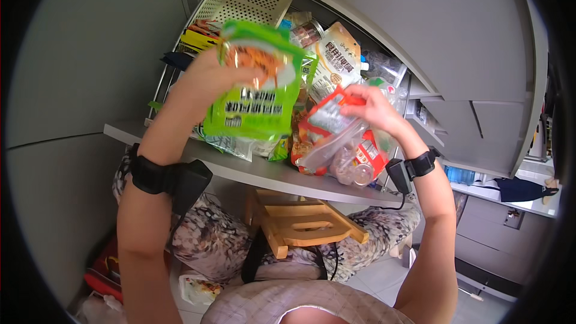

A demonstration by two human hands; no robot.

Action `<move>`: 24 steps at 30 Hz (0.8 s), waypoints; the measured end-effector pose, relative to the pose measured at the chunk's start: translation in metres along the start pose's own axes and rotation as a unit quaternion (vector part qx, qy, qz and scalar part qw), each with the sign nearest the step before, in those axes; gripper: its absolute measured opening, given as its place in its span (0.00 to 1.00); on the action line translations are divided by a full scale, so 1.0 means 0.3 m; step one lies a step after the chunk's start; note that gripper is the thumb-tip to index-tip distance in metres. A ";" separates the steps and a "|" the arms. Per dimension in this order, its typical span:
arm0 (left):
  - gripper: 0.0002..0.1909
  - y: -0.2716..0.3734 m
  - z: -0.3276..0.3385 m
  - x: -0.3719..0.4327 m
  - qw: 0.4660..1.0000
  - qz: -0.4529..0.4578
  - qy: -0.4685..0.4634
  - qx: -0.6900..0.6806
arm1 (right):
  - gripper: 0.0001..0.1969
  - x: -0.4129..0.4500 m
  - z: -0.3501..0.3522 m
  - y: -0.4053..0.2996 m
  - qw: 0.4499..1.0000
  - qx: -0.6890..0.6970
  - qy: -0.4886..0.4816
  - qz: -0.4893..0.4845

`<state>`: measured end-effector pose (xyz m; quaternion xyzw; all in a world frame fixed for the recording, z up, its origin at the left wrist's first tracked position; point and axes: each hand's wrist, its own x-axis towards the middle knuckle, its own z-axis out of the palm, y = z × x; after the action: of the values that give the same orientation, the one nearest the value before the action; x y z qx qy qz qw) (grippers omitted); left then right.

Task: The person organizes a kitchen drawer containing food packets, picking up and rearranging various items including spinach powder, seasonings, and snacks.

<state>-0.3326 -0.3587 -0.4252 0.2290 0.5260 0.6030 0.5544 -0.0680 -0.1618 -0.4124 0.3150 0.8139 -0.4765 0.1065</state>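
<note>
My left hand [216,76] grips a bright green food packet [256,119] by its side, holding it raised above an open drawer. My right hand [371,108] pinches a red and clear plastic packet [330,110] at the drawer's right side. Between the hands lies a white and tan pouch of edible soda [335,60]. A jar with a metal lid [308,33] rests behind it. Below my right hand are a clear zip bag [335,144] and red packets [371,153]. More packets lie under the green one, partly hidden.
A cream perforated basket [243,2] sits at the drawer's back left. The grey drawer front [270,177] runs between me and the contents. A wooden stool [310,225] stands between my legs. A red bag [103,274] is on the floor at lower left.
</note>
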 end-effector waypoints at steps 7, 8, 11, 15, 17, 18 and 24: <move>0.24 -0.291 -0.011 -0.019 0.985 -0.095 -0.110 0.094 | 0.12 -0.021 -0.008 -0.103 0.965 0.226 0.130 -0.004; 0.25 -0.300 -0.027 -0.022 0.966 -0.062 -0.027 0.251 | 0.11 -0.025 0.012 -0.119 0.947 0.284 0.152 -0.009; 0.27 -0.210 0.013 -0.037 0.896 -0.010 0.112 0.430 | 0.09 -0.060 0.072 -0.148 0.944 0.166 0.246 -0.144; 0.28 -0.059 0.067 -0.054 0.991 -0.105 0.069 0.054 | 0.11 -0.080 0.112 -0.254 0.819 -0.179 0.284 -0.466; 0.21 -0.049 0.146 -0.070 0.886 -0.158 -0.134 -0.416 | 0.13 -0.056 0.147 -0.269 0.776 -0.251 0.229 -0.532; 0.17 -0.056 0.157 -0.069 0.910 -0.078 -0.139 -0.382 | 0.14 -0.035 0.173 -0.278 0.783 -0.252 0.204 -0.531; 0.16 0.008 -0.027 -0.031 0.985 0.141 0.041 -0.087 | 0.19 0.011 0.240 -0.105 0.926 -0.205 0.164 -0.270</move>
<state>-0.3379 -0.3697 -0.4231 0.2270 0.4557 0.7277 0.4597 -0.0991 -0.2322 -0.4292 0.1286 0.9540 -0.2518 -0.0993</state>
